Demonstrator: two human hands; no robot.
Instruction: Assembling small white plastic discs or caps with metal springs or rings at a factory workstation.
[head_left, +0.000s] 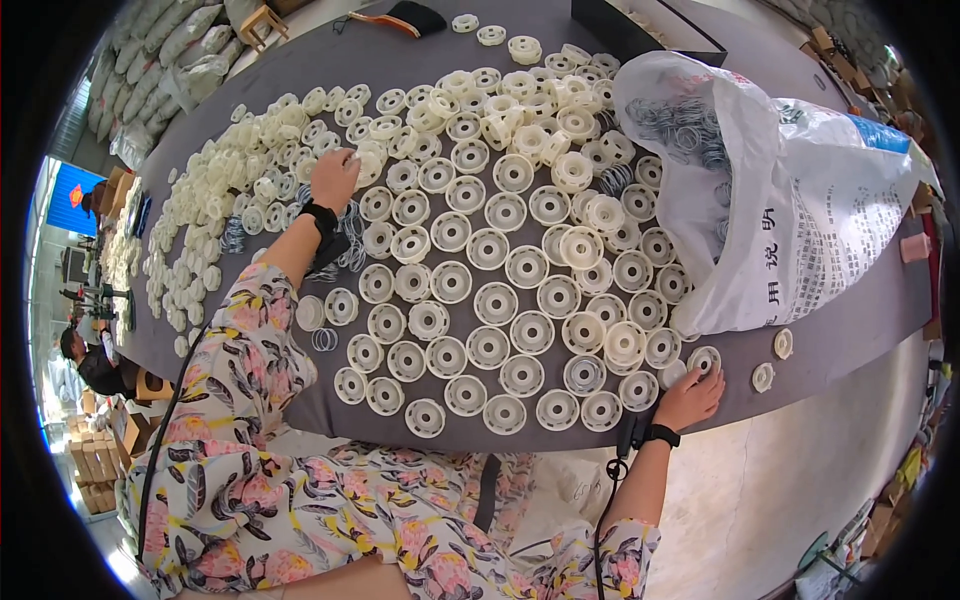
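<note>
My left hand [335, 182] reaches into the left part of the spread, its fingers bent down beside a white plastic ring [369, 164]. Whatever lies under those fingers is hidden. By the table's near right edge, my right hand [690, 398] has its fingertips on a round white plastic ring with a dark centre hole [704, 360]. Many similar rings lie flat in rough rows between my hands, such as one ring [496, 303]. One near ring [584, 375] has a metal coil spring in it. Loose grey coil springs [350, 238] lie beside my left wrist.
A white woven sack [820, 230] lies at the right, its mouth showing many metal springs [685, 130]. Heaped white plastic pieces [225, 170] cover the far left of the grey table [300, 75]. A brush [405, 20] and black tray [650, 30] lie at the back. Someone sits far left.
</note>
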